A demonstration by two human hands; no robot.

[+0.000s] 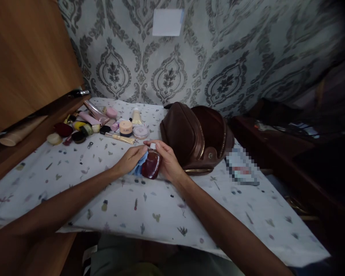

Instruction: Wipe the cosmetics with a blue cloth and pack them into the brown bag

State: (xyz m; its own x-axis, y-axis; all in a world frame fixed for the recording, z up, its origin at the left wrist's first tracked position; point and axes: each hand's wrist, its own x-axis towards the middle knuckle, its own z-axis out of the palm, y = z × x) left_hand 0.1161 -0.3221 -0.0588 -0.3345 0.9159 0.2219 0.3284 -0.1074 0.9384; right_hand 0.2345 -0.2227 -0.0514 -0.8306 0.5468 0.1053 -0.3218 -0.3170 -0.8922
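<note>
A dark red bottle (151,165) with a white cap sits between both hands over the middle of the table. My right hand (169,160) is wrapped round its right side and top. My left hand (130,159) presses a blue cloth (139,165) against the bottle's left side, fingers closed on the cloth. A brown leather bag (195,138) with gold zips lies open just behind and to the right of my right hand.
A white patterned cloth (149,207) covers the table. Several cosmetics lie at the back left: tubes, a pink jar (112,112), a peach jar (125,127), a round compact (140,132), a brush (119,137). A wooden shelf (31,69) stands left, dark furniture right.
</note>
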